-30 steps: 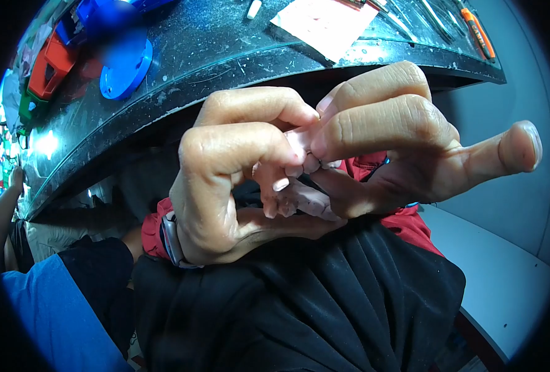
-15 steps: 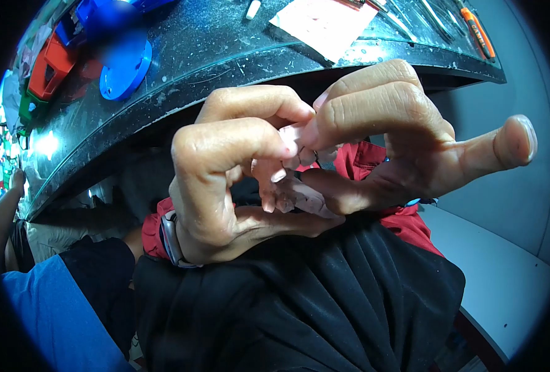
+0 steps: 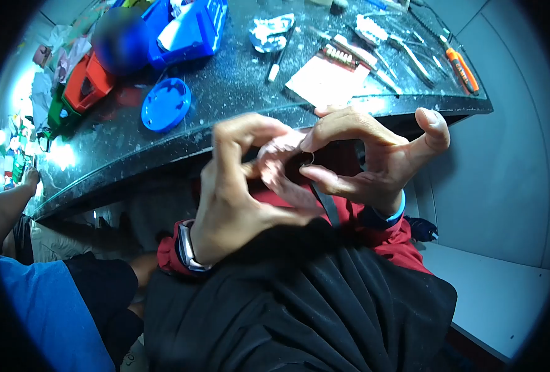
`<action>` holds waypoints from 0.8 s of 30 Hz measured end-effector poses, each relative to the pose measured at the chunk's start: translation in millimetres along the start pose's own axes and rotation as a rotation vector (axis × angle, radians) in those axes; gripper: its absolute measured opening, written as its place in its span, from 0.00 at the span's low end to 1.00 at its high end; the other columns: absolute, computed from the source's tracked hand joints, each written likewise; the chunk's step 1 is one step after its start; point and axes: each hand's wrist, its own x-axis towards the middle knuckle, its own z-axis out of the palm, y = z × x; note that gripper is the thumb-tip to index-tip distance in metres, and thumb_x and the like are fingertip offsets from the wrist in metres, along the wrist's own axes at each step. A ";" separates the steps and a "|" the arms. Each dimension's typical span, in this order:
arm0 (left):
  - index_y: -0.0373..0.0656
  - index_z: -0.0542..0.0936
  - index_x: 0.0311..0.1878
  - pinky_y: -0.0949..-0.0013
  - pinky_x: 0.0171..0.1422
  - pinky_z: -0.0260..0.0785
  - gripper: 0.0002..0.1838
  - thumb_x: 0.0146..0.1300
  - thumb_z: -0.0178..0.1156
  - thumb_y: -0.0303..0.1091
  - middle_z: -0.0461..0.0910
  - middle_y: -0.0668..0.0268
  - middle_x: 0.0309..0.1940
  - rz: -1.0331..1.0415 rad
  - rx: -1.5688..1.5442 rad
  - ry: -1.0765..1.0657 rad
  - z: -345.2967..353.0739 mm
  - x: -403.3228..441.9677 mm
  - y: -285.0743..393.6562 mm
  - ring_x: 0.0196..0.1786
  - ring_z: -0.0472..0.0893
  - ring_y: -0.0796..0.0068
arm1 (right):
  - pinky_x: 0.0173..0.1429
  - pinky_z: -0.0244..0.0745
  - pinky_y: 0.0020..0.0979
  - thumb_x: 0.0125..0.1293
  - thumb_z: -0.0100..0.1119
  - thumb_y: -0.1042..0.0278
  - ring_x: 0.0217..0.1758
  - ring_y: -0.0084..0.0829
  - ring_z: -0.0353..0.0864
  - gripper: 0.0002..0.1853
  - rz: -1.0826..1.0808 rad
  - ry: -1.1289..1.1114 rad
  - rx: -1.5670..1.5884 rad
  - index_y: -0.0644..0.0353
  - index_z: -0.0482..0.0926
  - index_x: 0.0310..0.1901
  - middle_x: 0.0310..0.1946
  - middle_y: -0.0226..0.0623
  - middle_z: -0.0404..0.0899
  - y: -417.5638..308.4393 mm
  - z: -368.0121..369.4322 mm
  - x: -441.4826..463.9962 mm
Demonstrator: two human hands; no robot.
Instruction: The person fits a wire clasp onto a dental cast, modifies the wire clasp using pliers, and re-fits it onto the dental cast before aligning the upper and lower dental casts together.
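In front of my lap, my left hand grips a pale pink, horseshoe-shaped dental model between its curled fingers and thumb. Motion blurs the model, and my fingers cover part of it. My right hand is at the model's right side, index fingertip against its upper edge and thumb lower down. Between that finger and thumb shows a thin curved line, perhaps a wire. The right hand's little finger sticks out to the right.
On the black bench beyond lie a blue round lid, blue bin, red bin, white paper, orange-handled tool and several metal instruments. Another person in blue sits at left.
Both hands have moved down and away from the camera with the dental model. The right hand has drawn back a little, its thumb lower. More of the bench top shows.
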 end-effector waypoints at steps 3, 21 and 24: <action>0.39 0.64 0.53 0.69 0.49 0.76 0.43 0.34 0.81 0.30 0.73 0.57 0.47 -0.036 0.208 0.218 -11.0 27.1 -10.1 0.51 0.78 0.69 | 0.46 0.78 0.39 0.47 0.73 0.79 0.33 0.36 0.84 0.56 0.019 0.060 -0.123 0.47 0.34 0.64 0.31 0.46 0.80 -1.6 -2.5 1.6; 0.30 0.79 0.39 0.76 0.51 0.74 0.08 0.54 0.62 0.15 0.75 0.60 0.44 -0.010 -0.355 0.014 6.2 17.3 8.9 0.46 0.78 0.78 | 0.40 0.75 0.31 0.47 0.68 0.72 0.36 0.37 0.83 0.17 0.029 0.107 -0.181 0.66 0.76 0.39 0.33 0.42 0.82 -11.8 -5.1 -2.7; 0.29 0.78 0.39 0.75 0.51 0.74 0.08 0.55 0.60 0.14 0.74 0.59 0.44 -0.107 -0.515 -0.052 2.8 14.7 3.2 0.47 0.79 0.76 | 0.34 0.75 0.30 0.42 0.71 0.78 0.33 0.39 0.83 0.14 -0.059 0.204 -0.125 0.67 0.80 0.33 0.31 0.42 0.82 -10.6 3.1 -1.1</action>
